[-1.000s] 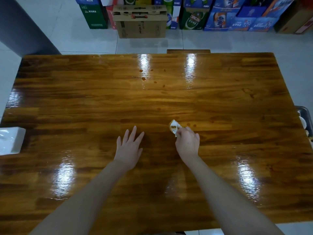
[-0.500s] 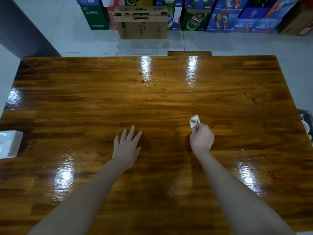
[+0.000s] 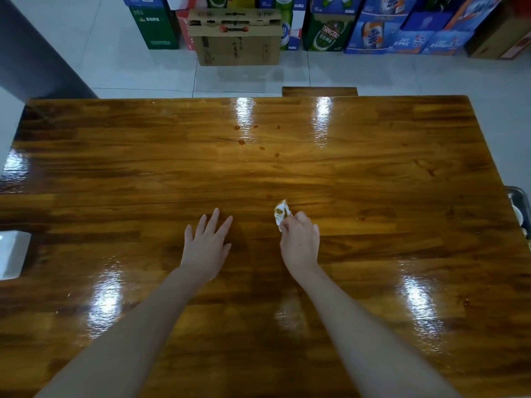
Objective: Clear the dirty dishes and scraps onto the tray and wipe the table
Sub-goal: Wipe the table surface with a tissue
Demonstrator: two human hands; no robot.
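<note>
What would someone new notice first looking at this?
First, the right hand pinches a stained tissue on the glossy wooden table, near its middle, with the left hand open beside it. Farther off, reddish sauce drops dot the tabletop, and colourful drink cartons line the floor beyond.

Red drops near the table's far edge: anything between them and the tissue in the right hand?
Nothing visible. Only glossy tabletop lies between the stained tissue pinched in the right hand and the red drops. The left hand rests flat to the left of the tissue, off that line.
</note>
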